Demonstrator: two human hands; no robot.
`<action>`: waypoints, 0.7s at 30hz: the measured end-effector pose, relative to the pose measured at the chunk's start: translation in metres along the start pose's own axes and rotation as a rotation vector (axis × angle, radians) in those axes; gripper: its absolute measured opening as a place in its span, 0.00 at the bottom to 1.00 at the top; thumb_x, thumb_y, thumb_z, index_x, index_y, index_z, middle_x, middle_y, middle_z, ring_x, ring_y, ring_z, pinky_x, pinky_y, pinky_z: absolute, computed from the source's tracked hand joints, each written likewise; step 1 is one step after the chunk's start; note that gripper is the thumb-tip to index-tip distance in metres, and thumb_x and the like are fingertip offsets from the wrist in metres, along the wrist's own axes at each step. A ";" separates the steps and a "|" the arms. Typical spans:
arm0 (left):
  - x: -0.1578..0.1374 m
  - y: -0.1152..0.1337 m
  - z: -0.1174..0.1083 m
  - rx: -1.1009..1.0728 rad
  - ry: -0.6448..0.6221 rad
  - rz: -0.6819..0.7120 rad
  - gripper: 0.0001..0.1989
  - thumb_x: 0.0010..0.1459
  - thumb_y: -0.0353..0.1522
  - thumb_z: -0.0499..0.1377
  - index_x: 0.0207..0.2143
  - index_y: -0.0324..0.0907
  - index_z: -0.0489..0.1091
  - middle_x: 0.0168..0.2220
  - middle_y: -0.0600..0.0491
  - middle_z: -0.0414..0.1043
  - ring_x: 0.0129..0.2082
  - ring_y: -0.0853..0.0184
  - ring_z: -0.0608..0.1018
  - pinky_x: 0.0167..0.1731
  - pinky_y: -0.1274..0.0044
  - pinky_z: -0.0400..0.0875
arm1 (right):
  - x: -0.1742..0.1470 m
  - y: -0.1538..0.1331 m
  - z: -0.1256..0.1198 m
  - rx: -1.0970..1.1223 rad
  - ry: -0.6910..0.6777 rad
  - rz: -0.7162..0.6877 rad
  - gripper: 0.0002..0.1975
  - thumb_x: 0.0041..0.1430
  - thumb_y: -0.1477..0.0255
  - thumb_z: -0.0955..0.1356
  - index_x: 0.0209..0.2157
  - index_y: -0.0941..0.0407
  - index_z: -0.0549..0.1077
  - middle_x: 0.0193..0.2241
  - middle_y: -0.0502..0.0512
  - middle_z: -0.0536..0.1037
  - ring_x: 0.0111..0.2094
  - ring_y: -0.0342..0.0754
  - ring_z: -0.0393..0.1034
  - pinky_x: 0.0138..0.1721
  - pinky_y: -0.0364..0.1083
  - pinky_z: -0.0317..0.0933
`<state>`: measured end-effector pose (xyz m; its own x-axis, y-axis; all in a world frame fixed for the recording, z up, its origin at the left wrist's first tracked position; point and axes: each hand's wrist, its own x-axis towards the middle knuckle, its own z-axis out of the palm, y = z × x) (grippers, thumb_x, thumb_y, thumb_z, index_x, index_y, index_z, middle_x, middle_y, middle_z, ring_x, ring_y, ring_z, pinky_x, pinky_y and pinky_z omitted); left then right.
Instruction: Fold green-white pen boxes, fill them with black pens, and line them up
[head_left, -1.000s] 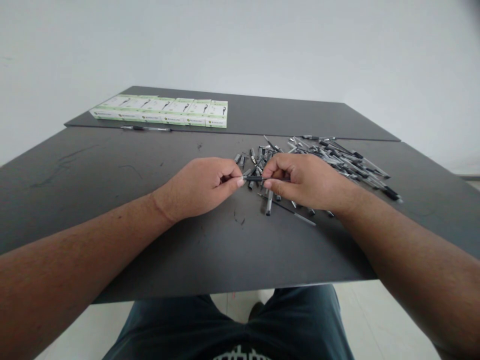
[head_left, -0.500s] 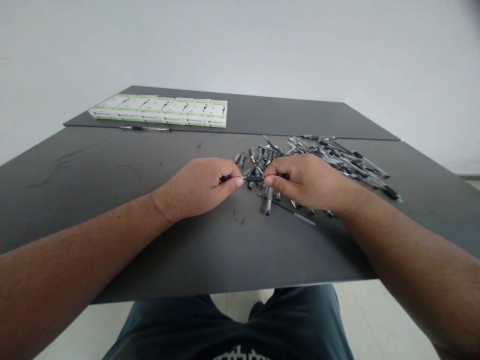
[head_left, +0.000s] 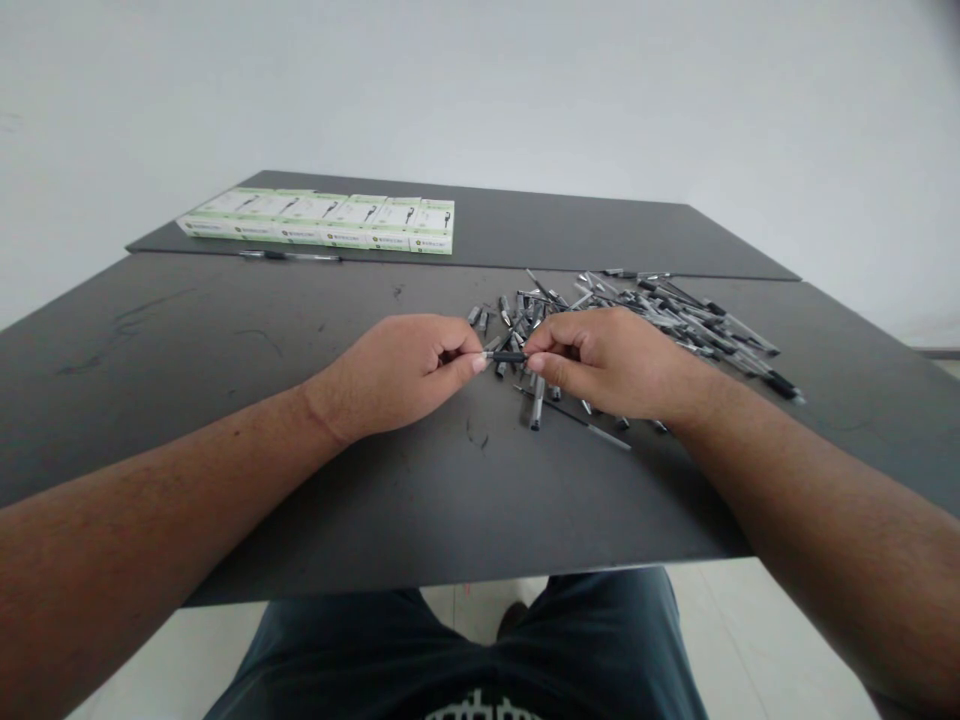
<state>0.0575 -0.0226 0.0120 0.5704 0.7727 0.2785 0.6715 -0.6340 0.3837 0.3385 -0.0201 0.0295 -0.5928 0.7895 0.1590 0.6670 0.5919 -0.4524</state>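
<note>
Between my two hands a pen with a black grip [head_left: 508, 357] is held level, just above the table. My left hand [head_left: 416, 370] pinches its left end between thumb and forefinger. At the pen's other end, my right hand [head_left: 611, 360] is closed the same way; the tips there hide what part it grips. Under and behind the right hand spreads a pile of pen parts [head_left: 682, 320]: clear barrels, black grips and caps. A pen cap [head_left: 538, 403] and a thin ink refill [head_left: 589, 428] lie on the near side of the pile.
A row of white and green boxes [head_left: 390, 225] stands at the back left of the grey table [head_left: 360, 520]. In front of the boxes lies a single pen [head_left: 289, 257]. The table's near edge runs above my legs, and a pale wall rises behind.
Hardly anything differs. Both hands keep the same pinch on the pen, and the pile and boxes stay where they were.
</note>
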 end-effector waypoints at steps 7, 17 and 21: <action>0.000 -0.001 0.000 0.013 0.004 0.003 0.15 0.72 0.41 0.57 0.37 0.45 0.80 0.31 0.53 0.81 0.31 0.62 0.79 0.34 0.71 0.65 | 0.000 0.001 -0.001 -0.043 -0.008 -0.041 0.10 0.73 0.65 0.70 0.40 0.52 0.84 0.28 0.50 0.82 0.29 0.47 0.73 0.35 0.46 0.58; 0.000 0.000 0.000 0.010 -0.007 0.000 0.15 0.71 0.40 0.57 0.37 0.44 0.80 0.32 0.53 0.82 0.31 0.62 0.79 0.34 0.72 0.63 | 0.001 0.000 -0.001 -0.042 -0.015 -0.034 0.09 0.73 0.65 0.70 0.40 0.53 0.83 0.30 0.50 0.83 0.30 0.48 0.73 0.36 0.47 0.58; 0.000 -0.001 0.000 0.008 -0.004 -0.005 0.15 0.71 0.40 0.57 0.37 0.45 0.80 0.32 0.53 0.82 0.32 0.62 0.79 0.35 0.71 0.65 | 0.000 0.001 -0.001 -0.018 -0.010 -0.013 0.09 0.74 0.65 0.70 0.43 0.53 0.83 0.28 0.49 0.82 0.29 0.48 0.73 0.35 0.47 0.57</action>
<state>0.0568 -0.0221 0.0114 0.5693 0.7755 0.2729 0.6777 -0.6306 0.3782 0.3390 -0.0193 0.0299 -0.6062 0.7799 0.1558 0.6669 0.6052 -0.4348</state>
